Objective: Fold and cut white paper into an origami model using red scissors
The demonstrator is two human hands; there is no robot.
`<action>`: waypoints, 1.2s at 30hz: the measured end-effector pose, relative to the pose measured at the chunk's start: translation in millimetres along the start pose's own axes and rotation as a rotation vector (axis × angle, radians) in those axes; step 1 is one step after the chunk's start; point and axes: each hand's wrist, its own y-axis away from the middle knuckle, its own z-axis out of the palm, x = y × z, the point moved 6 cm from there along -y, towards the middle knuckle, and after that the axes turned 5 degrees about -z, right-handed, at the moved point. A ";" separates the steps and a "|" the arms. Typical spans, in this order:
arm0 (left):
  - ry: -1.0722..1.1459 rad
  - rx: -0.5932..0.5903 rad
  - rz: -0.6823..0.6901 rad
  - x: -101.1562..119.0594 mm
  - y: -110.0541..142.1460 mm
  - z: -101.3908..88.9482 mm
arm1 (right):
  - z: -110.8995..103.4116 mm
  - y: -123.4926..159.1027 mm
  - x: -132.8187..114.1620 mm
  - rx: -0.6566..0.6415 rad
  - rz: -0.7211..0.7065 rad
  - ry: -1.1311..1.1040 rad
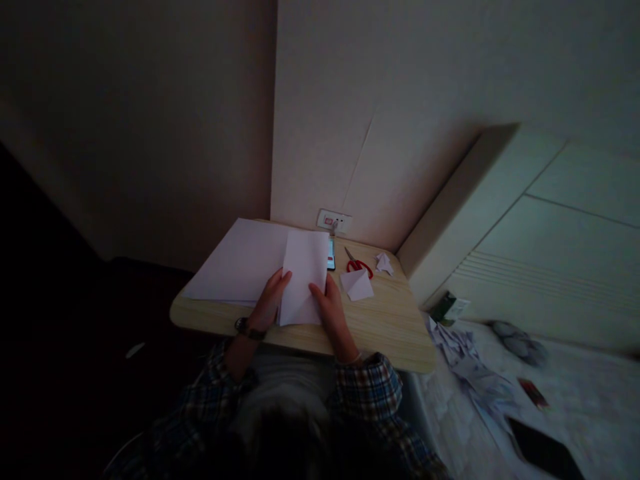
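Note:
A folded sheet of white paper (304, 277) stands out in front of me over the table, held by its two long sides. My left hand (271, 297) grips its left edge, thumb on the near face. On the right edge my right hand (329, 303) is closed the same way, thumb across the front and fingers behind. Larger white sheets (235, 260) lie flat on the table to the left, partly behind the held paper. A phone (331, 253) with a lit screen is half hidden behind the paper's right edge.
Red-handled scissors (359, 265) lie right of the phone, touching a small folded paper (358, 285). Another folded paper piece (384, 263) sits at the wooden table's (395, 333) far right. A wall socket (334, 221) is behind. Crumpled papers (465, 360) and a dark tablet-like object (543, 448) lie on the bed.

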 end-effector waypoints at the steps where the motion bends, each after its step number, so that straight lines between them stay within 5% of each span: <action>1: 0.000 -0.005 -0.003 -0.4 -0.5 0.3 | -0.8 -0.1 -0.6 0.007 0.000 0.011; 13: 0.062 -0.069 -0.118 -5.3 -2.7 3.1 | -1.6 -1.9 -4.8 0.043 0.009 0.061; 25: 0.070 -0.139 -0.089 -9.4 2.8 4.0 | -4.3 4.5 -13.3 0.084 -0.003 -0.006; 36: 0.085 -0.162 0.037 -10.8 4.1 0.2 | 9.6 13.4 7.0 -0.095 0.065 -0.245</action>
